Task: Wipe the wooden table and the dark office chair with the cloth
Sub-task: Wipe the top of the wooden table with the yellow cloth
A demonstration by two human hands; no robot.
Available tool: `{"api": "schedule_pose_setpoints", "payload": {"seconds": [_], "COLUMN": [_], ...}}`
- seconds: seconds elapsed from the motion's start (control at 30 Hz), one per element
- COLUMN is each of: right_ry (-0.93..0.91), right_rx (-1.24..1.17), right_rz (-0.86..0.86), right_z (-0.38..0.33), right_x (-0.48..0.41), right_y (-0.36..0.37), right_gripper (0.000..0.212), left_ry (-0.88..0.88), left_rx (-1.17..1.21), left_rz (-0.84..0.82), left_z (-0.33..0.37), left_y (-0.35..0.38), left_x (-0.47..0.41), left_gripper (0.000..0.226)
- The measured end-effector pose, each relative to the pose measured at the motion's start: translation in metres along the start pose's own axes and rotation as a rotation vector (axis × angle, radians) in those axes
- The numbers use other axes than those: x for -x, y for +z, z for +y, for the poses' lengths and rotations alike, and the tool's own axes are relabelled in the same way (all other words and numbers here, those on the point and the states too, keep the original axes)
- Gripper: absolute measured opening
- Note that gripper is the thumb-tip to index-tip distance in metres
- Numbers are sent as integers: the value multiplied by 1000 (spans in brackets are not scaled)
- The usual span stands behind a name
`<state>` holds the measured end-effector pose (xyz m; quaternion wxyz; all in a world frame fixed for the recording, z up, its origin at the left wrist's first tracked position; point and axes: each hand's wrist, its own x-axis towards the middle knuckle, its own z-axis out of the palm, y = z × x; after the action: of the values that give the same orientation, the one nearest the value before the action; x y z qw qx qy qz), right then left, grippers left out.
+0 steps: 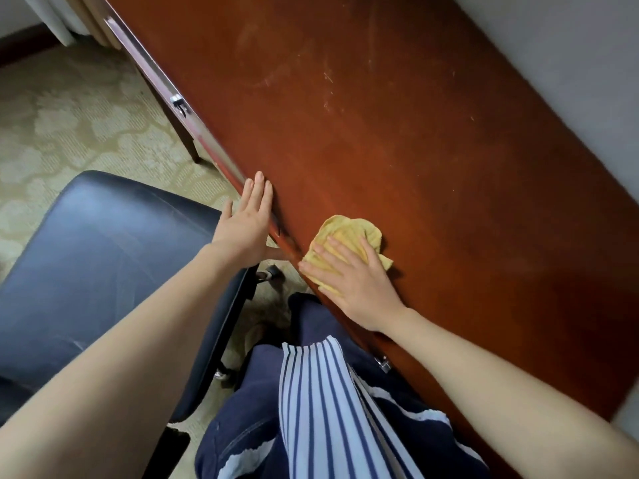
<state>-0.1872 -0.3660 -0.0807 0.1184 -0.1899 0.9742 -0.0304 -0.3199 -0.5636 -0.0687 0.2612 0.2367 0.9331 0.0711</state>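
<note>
A reddish-brown wooden table (397, 133) runs diagonally from the top left to the lower right, with faint smears and scratches on its far part. A yellow cloth (349, 233) lies bunched near the table's front edge. My right hand (349, 274) presses flat on the cloth with straight, spread fingers. My left hand (247, 223) rests flat against the front edge of the table, fingers straight. The dark office chair (103, 267) stands to the left of me, its padded seat under my left forearm.
A drawer front with metal handles (179, 104) runs along the table's front edge. A grey wall (570, 46) borders the table's far side. Patterned beige carpet (69, 115) covers the floor at the left. A chair caster (271, 273) sits near my legs.
</note>
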Motion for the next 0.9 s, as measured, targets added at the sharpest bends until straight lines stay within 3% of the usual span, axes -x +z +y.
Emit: {"api": "schedule_pose_setpoints", "payload": {"seconds": [0.27, 0.43, 0.53, 0.6, 0.73, 0.83, 0.9], "right_ry": [-134, -341, -330, -219, 217, 515, 621], "right_rx": [115, 157, 127, 99, -56, -146, -141], "right_rz": [-21, -75, -95, -89, -53, -8, 19], "right_z": [12, 37, 51, 59, 71, 58, 39], "right_x": [104, 101, 79, 62, 28, 7, 2], "right_y": [19, 10, -1, -6, -10, -8, -5], "right_gripper": [51, 49, 48, 48, 50, 49, 49], "left_ry": [-75, -74, -26, -16, -18, -31, -32], "left_rx": [-49, -74, -110, -107, -97, -130, -155], "left_rz": [11, 33, 17, -11, -75, -111, -69], "left_z": [14, 40, 55, 59, 58, 57, 60], "left_y": [-3, 0, 7, 9, 4, -1, -3], "left_x": [2, 8, 15, 17, 14, 9, 7], "left_gripper": [130, 125, 123, 121, 120, 116, 110]}}
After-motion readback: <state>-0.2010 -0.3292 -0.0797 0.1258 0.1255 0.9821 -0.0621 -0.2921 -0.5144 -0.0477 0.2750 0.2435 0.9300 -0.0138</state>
